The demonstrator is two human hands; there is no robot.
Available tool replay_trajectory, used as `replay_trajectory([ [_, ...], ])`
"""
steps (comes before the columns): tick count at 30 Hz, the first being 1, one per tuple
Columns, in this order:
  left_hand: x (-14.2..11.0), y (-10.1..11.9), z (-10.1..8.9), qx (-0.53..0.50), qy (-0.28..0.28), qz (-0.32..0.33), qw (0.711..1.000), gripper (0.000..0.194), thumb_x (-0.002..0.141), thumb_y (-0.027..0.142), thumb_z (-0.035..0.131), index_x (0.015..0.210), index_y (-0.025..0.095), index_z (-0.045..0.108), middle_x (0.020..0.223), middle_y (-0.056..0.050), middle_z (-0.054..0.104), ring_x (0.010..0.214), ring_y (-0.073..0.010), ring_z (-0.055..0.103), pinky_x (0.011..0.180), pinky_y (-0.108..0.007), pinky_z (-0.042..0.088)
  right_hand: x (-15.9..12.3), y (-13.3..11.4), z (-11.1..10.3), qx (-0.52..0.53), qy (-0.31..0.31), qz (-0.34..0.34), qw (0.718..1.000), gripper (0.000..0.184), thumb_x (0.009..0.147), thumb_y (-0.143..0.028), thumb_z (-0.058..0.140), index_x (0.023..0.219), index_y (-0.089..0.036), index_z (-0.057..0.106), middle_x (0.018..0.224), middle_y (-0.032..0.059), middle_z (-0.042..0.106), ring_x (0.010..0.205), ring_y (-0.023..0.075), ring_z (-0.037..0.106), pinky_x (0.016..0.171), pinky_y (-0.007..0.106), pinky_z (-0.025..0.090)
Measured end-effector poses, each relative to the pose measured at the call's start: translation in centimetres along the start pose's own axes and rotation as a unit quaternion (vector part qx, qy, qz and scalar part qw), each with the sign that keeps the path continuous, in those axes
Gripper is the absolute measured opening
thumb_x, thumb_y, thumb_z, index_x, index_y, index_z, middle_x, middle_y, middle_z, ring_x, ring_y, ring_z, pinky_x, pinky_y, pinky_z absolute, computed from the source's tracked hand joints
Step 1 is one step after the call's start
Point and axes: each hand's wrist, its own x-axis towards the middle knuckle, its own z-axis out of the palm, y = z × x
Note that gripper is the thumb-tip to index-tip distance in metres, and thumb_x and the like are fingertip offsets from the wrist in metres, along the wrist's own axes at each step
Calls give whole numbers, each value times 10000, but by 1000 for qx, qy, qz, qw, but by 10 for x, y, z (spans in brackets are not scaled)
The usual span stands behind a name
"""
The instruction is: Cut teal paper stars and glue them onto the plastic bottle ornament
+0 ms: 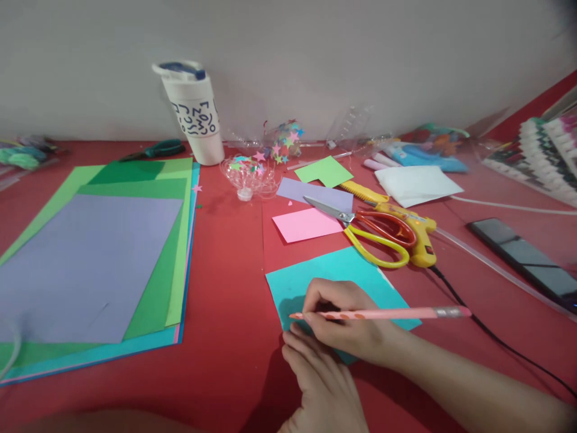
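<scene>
A turquoise sheet of paper [324, 269] lies on the red table in front of me. My right hand [356, 328] is closed around a pink pencil [401, 313], whose tip is at the sheet's left part. Just below, my left hand [322, 382] rests with its fingers stretched out over the sheet's near edge. Scissors [374, 231] with one red and one yellow handle lie partly opened beyond the sheet, their blades across a pink paper piece [304, 225] and a lavender piece [315, 193]. A light green piece [323, 171] lies farther back.
A yellow glue gun [419, 237] with a black cord is right of the scissors. A phone [518, 252] lies farther right. Stacked coloured papers [99, 252] cover the left side. A white tumbler [192, 114], pliers [155, 149] and a clear star-filled container [247, 171] stand or lie behind.
</scene>
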Motion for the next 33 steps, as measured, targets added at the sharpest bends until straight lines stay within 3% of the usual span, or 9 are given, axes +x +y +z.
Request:
replay_trajectory([
  [16, 2, -3, -2, -8, 17, 7, 1000, 376, 727, 107, 369, 757, 56, 740, 741, -164, 753, 676, -312, 719, 608, -428, 546, -2, -1, 1, 53, -11, 19, 998, 143, 723, -133, 588, 610, -196, 527, 558, -61, 554, 491, 78, 455, 442, 174, 317],
  [20, 1, -2, -1, -6, 2, -9, 1000, 368, 724, 105, 388, 752, 57, 752, 754, -170, 753, 664, -288, 716, 599, -390, 549, 2, -1, -4, 108, 13, 33, 994, 134, 725, -160, 523, 614, -211, 469, 527, -69, 497, 456, 76, 440, 449, 178, 389],
  [25, 2, -4, -2, -14, -15, -4, 1000, 367, 733, 109, 402, 768, 90, 767, 758, -162, 757, 657, -267, 720, 572, -355, 577, 7, 0, -10, 154, 62, 48, 985, 140, 829, -243, 466, 693, -226, 435, 529, -61, 538, 392, 82, 475, 365, 174, 408],
  [28, 1, -4, -2, -23, -24, 7, 999, 365, 765, 134, 414, 810, 102, 775, 779, -172, 757, 666, -277, 724, 568, -360, 588, 9, 6, -15, 120, 121, 25, 985, 107, 871, -282, 505, 786, -218, 507, 625, -33, 597, 497, 112, 561, 450, 202, 473],
  [30, 1, -4, -3, -24, -30, 9, 999, 366, 774, 139, 416, 827, 99, 776, 793, -182, 756, 675, -280, 725, 574, -361, 589, 11, 12, -19, 73, 157, -7, 985, 77, 881, -272, 526, 880, -213, 576, 781, 13, 669, 684, 152, 637, 609, 251, 520],
  [33, 1, -6, -4, -21, -41, 18, 999, 374, 784, 143, 408, 846, 80, 772, 810, -211, 749, 691, -292, 723, 580, -366, 582, 16, 24, -27, -2, 167, -70, 983, 167, 897, -223, 497, 970, -216, 647, 981, 63, 705, 935, 209, 641, 846, 343, 484],
])
